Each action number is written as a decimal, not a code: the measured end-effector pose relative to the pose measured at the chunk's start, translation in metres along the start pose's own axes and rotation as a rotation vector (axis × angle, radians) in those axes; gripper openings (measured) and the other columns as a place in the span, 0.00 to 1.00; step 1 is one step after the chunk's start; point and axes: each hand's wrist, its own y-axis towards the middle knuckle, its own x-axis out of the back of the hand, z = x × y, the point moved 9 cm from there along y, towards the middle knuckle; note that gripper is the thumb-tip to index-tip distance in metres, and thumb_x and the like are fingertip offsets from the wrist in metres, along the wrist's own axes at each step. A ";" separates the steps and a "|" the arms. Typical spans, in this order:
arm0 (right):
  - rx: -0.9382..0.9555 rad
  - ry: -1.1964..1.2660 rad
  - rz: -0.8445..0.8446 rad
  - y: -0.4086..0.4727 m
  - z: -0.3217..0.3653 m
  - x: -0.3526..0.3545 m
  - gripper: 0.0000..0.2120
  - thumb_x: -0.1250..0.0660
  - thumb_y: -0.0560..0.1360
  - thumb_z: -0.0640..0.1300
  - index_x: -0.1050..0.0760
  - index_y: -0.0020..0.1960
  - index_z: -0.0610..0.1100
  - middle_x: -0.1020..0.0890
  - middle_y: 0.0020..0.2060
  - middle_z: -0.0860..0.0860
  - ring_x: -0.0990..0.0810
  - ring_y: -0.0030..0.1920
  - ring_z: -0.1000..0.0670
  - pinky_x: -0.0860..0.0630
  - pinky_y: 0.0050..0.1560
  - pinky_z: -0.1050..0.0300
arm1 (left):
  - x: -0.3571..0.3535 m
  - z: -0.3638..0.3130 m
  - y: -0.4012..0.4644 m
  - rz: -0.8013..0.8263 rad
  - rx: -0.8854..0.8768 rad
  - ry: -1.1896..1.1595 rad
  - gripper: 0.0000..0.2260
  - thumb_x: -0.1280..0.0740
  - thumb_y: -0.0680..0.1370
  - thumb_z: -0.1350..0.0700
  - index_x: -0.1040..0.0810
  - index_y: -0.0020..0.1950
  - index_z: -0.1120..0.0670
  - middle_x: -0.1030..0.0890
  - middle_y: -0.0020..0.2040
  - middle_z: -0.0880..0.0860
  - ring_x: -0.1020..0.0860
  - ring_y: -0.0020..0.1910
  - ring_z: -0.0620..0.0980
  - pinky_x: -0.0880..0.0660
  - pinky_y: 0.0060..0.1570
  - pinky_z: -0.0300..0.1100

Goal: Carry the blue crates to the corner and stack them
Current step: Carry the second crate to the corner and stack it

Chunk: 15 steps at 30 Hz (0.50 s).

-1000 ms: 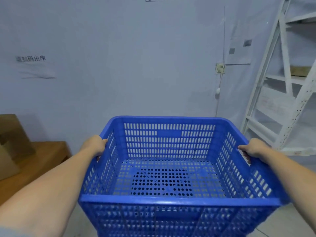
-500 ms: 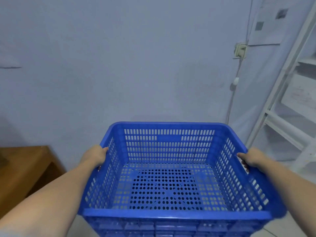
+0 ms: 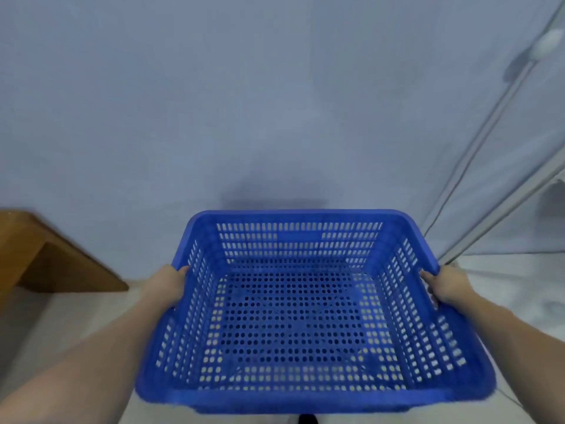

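— Since a second ago the view has tipped down: the shelving on the right has nearly slid out of sight, the floor (image 3: 76, 316) shows, and the blue crate (image 3: 305, 316) sits lower and closer to the wall (image 3: 275, 102).

— Why hold it by the sides?

— One hand per short side keeps it level. The left hand (image 3: 166, 286) is curled over the left rim, the right hand (image 3: 446, 286) is wrapped around the right rim, and both are closed on the plastic. The crate is off the floor, near the far wall, between the wooden bench (image 3: 46, 255) on the left and a white cord (image 3: 489, 133) on the right.

— How many crates?

— One clearly. The blurred near edge might hide another nested beneath; I can't tell. Two hands, one bench. It is empty, so I judge it light, and setting it down looks next.
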 end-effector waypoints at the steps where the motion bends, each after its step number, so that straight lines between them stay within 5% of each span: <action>1: -0.018 0.015 0.017 0.012 -0.004 -0.019 0.24 0.36 0.80 0.52 0.22 0.33 0.36 0.18 0.24 0.43 0.18 0.31 0.42 0.21 0.43 0.49 | -0.019 0.002 0.011 0.038 0.031 -0.022 0.23 0.47 0.85 0.49 0.40 0.80 0.53 0.25 0.63 0.59 0.21 0.61 0.57 0.25 0.55 0.46; 3: -0.054 0.035 0.043 0.039 -0.016 -0.061 0.25 0.36 0.80 0.55 0.22 0.33 0.36 0.17 0.24 0.43 0.17 0.32 0.41 0.20 0.41 0.47 | -0.053 0.009 0.030 0.057 0.127 -0.109 0.24 0.46 0.85 0.48 0.36 0.78 0.59 0.22 0.56 0.59 0.21 0.60 0.59 0.25 0.56 0.48; 6: -0.070 0.029 0.054 0.061 -0.022 -0.115 0.25 0.37 0.79 0.57 0.23 0.37 0.36 0.18 0.24 0.44 0.19 0.28 0.43 0.26 0.31 0.52 | -0.105 0.025 0.071 0.025 0.195 -0.207 0.24 0.42 0.84 0.46 0.22 0.60 0.68 0.19 0.52 0.66 0.21 0.56 0.66 0.24 0.55 0.54; 15: -0.122 0.034 0.043 0.125 -0.052 -0.236 0.25 0.36 0.78 0.59 0.24 0.40 0.36 0.18 0.29 0.40 0.18 0.34 0.40 0.20 0.41 0.45 | -0.227 0.037 0.139 0.016 0.181 -0.195 0.25 0.43 0.83 0.40 0.26 0.55 0.64 0.20 0.53 0.69 0.21 0.54 0.69 0.23 0.55 0.58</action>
